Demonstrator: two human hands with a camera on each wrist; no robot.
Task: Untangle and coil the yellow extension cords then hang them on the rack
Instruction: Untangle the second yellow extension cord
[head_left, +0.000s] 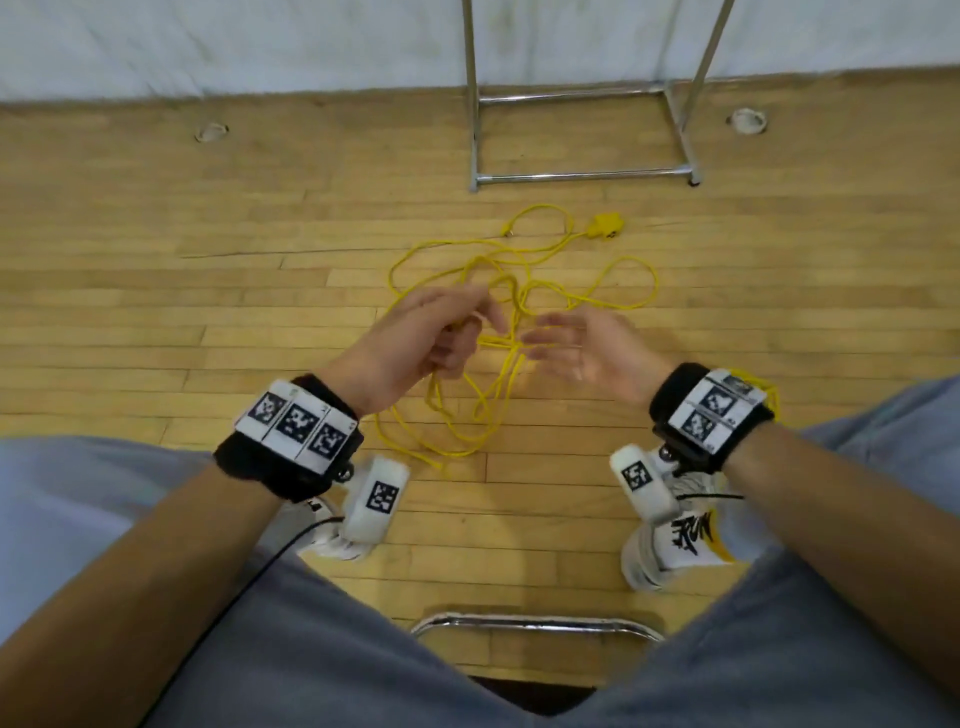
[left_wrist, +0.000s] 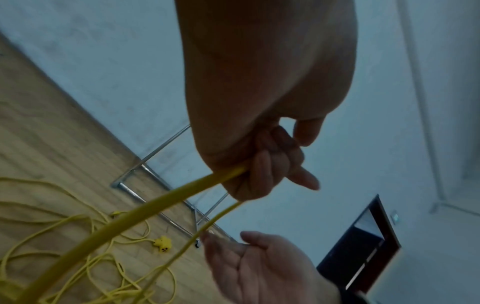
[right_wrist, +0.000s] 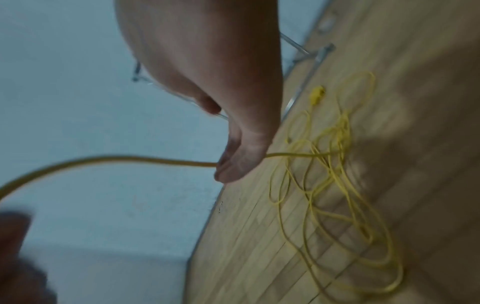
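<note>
Gripping one yellow cord (head_left: 498, 291), left hand (head_left: 415, 338), right hand (head_left: 587, 348) fingers spread, one rack (head_left: 582, 176).

The rack (head_left: 582, 98) is cut off above its base, and the right hand (right_wrist: 233, 144) is blurred

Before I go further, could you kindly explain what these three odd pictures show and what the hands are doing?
No machine here: a seated person wears one camera on the head and one on each wrist. The head view looks down at both hands above a wooden floor. A tangled yellow cord lies there, its plug block near a metal rack. The left hand grips strands of the cord, clearest in the left wrist view. The right hand is open, fingers extended; the blurred right wrist view shows cord passing by it.
</note>
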